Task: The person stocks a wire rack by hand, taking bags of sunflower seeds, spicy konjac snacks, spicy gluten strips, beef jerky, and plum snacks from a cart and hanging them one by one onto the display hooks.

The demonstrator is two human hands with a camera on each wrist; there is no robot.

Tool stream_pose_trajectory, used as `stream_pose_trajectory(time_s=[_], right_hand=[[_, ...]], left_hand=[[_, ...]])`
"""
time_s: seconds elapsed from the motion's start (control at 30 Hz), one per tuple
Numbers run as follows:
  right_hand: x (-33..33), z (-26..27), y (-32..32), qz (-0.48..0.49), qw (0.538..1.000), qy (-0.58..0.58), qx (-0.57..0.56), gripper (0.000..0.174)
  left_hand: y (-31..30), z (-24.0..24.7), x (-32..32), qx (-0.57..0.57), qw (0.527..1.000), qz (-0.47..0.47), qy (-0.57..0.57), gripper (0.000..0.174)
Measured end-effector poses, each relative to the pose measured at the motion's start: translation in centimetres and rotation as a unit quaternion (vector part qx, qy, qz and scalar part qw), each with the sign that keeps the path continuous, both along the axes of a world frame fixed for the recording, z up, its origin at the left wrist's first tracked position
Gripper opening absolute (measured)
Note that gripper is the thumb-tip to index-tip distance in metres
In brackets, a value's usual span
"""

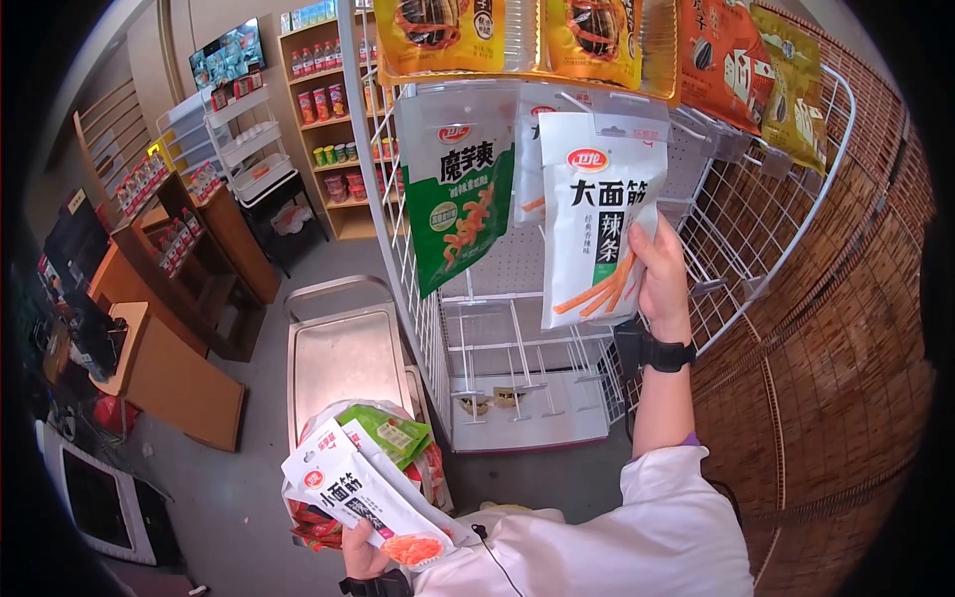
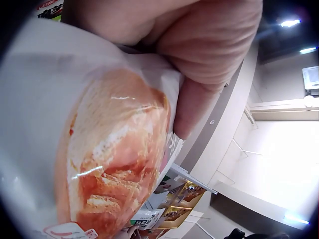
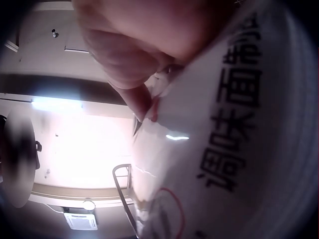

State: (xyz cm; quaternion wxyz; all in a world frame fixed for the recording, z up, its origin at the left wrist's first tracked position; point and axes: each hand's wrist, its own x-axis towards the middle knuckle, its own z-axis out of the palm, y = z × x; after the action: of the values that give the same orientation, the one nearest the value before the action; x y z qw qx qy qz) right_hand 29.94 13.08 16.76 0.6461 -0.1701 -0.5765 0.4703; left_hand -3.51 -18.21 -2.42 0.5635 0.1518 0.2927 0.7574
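My right hand (image 1: 661, 274) grips the right edge of a white snack bag (image 1: 587, 234) with orange sticks printed on it, upright at the rack's hooks. Whether its top hole is on a hook cannot be told. Left of it hangs a green and grey bag (image 1: 460, 189), with another white bag (image 1: 532, 199) partly hidden behind. Low at the left, my left hand (image 1: 366, 552) pinches white bags (image 1: 368, 497) fanned over one another. In the left wrist view, the fingers (image 2: 199, 50) curl over a white bag (image 2: 119, 159); in the right wrist view, the hand (image 3: 144, 45) holds the bag's edge (image 3: 199, 149).
Yellow packs (image 1: 438, 45) and a red bag (image 1: 724, 65) hang along the rack's top. Below are bare hooks and a white base shelf (image 1: 537, 428). A metal cart (image 1: 343, 363) stands left, with a green bag (image 1: 393, 434) near its front. A woven wall (image 1: 826, 398) is at the right.
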Motion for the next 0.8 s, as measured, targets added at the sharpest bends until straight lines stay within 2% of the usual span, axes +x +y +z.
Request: stream_pose_trajectory(time_s=[0.07,0.53,0.67,0.8], right_hand=[[-0.3,0.2,0.1,-0.014,0.999,0.03,-0.006,0.031],[-0.8,0.2,4.6,0.01,0.999,0.032,-0.04,0.027],[-1.2,0.7,7.8,-0.011,0.999,0.006,-0.03,0.027],[-1.2,0.6,9.1,-0.108,0.988,-0.106,-0.025,0.031]], left_hand=[[-0.1,0.0,-0.1,-0.004,1.0,-0.003,-0.002,0.055],[-0.2,0.5,0.3,-0.018,1.0,0.001,0.014,0.056],[-0.2,0.8,0.3,-0.017,1.0,0.001,0.014,0.056],[-0.6,0.0,0.0,-0.024,1.0,0.006,0.019,0.055]])
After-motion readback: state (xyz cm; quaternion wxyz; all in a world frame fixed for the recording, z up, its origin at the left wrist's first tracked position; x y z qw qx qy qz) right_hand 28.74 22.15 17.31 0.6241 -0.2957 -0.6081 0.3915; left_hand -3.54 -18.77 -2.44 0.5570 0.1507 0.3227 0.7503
